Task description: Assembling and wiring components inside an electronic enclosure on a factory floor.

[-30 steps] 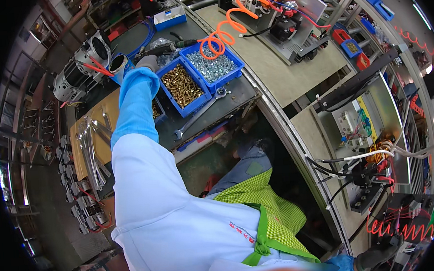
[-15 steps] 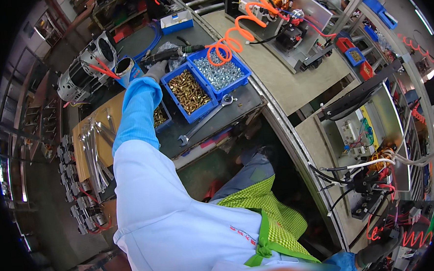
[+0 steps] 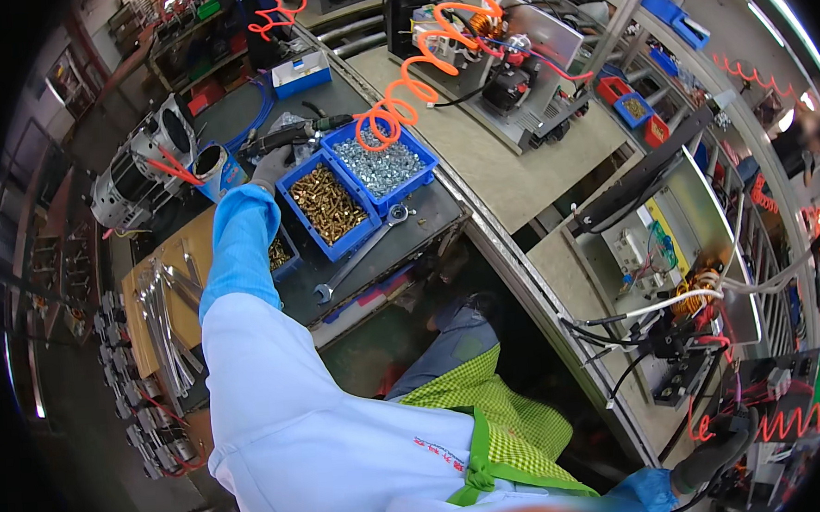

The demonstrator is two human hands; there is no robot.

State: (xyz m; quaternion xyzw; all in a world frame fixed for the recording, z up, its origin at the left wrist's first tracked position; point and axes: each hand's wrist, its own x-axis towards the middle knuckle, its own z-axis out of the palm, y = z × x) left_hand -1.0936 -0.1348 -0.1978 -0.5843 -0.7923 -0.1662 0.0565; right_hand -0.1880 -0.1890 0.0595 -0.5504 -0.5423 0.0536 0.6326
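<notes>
Still, left hand (image 3: 274,166) beside bolt bin (image 3: 355,239), right hand (image 3: 717,455) slightly farther forward, cannot tell either grip.

Bright, cool light over workbench (image 3: 438,219); strip lights (image 3: 772,25) upper right. Right rim glare, blown out. Wrench (image 3: 362,257) glints. Deep shadow beneath bench. White smock (image 3: 286,364) pale, low detail. Fisheye bends edges, black corners. Right hand (image 3: 720,453) dark, soft. 1 out-of-focus smear, bottom edge.
</notes>
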